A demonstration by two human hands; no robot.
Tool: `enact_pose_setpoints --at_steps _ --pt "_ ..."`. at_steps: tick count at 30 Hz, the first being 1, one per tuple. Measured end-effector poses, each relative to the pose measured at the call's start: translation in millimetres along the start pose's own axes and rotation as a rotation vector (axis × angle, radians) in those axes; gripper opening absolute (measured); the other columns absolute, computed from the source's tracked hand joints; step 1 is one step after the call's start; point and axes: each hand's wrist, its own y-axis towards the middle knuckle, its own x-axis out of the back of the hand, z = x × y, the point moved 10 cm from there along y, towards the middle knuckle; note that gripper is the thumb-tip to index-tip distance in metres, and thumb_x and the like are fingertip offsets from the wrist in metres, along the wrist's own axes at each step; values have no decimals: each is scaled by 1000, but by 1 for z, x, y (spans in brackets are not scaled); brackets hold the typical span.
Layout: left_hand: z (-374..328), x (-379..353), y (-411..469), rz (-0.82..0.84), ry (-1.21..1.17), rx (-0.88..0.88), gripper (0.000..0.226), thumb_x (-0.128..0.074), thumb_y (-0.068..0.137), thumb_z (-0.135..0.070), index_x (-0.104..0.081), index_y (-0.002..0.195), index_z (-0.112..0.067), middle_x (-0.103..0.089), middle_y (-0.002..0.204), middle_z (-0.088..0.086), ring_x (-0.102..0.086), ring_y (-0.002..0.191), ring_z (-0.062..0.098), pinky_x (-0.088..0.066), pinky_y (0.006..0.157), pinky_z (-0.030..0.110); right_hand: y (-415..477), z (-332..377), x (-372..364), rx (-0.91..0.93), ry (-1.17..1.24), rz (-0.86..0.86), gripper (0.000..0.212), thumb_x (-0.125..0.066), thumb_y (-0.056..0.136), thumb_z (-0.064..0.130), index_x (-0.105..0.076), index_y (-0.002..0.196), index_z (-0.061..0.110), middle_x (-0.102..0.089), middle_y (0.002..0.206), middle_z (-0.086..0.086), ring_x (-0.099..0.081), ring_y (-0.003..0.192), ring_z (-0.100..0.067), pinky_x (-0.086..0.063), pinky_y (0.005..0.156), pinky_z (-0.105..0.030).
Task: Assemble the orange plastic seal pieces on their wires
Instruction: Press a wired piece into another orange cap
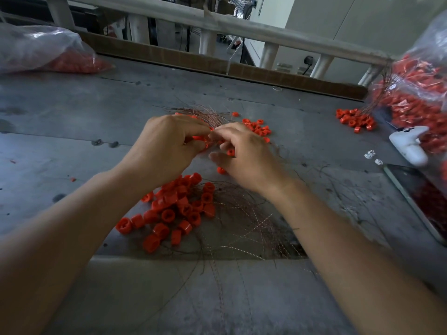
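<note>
Orange plastic seal piece point(202, 139) pinched in curled left hand point(167, 146); right hand point(244, 153) apparently pinching thin coppery wire point(212, 122); feed end straight into bore.

A scuffed grey metal worktable point(72, 112) stood in dim, flat light, a cardboard strip point(169, 56) lining its far edge. Beyond ran a white railing point(217, 22), with a pale wall point(362, 20) and a plugged-in wall socket point(309, 60) behind.

Seal pieces point(174, 209) heaped on table point(72, 122) centre, wires point(244, 226) right beside them, bag point(36, 49) back left, second bag point(416, 88) and phone point(420, 199) right.
</note>
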Motion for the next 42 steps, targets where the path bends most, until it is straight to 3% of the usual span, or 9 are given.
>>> enact_pose_setpoints --at_steps 5,10,15,18,21,26,32,37,42 --pt "-13 12 -2 -44 -62 -48 26 -64 78 5 -71 100 -7 -55 98 -13 -41 98 -13 -29 82 -8 -2 -5 -1 -43 14 -5 39 -62 86 20 -54 123 13 -53 118 0 -50 87 -4 -38 71 -9" --pt "-23 13 -6 -23 -189 -36 36 -66 79 -2 -62 112 -15 -54 105 -16 -46 100 -11 -36 87 -2 -8 5 41 16 153 -310 18 -67 81 14 -64 99 11 -61 92 3 -57 78 -10 -45 69 -17" --pt "-25 26 -7 -77 -360 -25 42 -67 79 -5 -54 113 -27 -58 102 -19 -59 90 -11 -47 79 7 -13 18 49 110 386 -282 14 -63 83 5 -61 83 19 -60 77 16 -57 73 6 -43 67 -8" --pt "-27 36 -9 -126 -411 -35 34 -63 77 -12 -57 106 -31 -59 106 -17 -62 86 -3 -51 78 13 -16 26 56 164 482 -296 20 -60 84 3 -57 80 22 -63 80 5 -62 80 -5 -48 74 -17" --pt "-21 39 -9 -143 -442 5 29 -66 76 -16 -58 98 -33 -61 103 -12 -63 82 6 -52 80 18 -17 19 72 142 737 -372 18 -56 84 -2 -55 80 16 -65 81 -4 -64 82 -15 -51 77 -24" --pt "-2 25 -9 -89 -507 184 27 -68 74 -3 -60 84 -27 -65 82 -9 -64 70 -2 -51 68 10 -25 -11 103 56 1222 -540 14 -47 88 -3 -53 83 8 -67 75 -2 -64 79 -20 -53 77 -33" --pt "-3 3 -14 28 -748 282 18 -68 64 -8 -63 79 -15 -71 75 0 -67 62 6 -50 59 11 -34 -18 127 -4 885 -560 20 -51 86 -3 -56 78 15 -54 67 2 -37 50 -3 -28 42 -13" --pt "2 -3 -17 37 -906 359 28 -65 55 -7 -66 81 -18 -72 69 -6 -68 62 8 -51 59 12 -31 21 90 78 595 -264 10 -60 79 11 -60 75 20 -59 60 16 -49 53 3 -38 51 -8" --pt "4 -4 -17 51 -960 374 30 -65 56 -10 -68 86 -15 -73 80 3 -70 72 17 -53 63 17 -32 33 68 107 378 -175 16 -64 82 10 -62 73 22 -60 66 10 -56 62 -8 -48 59 -19"
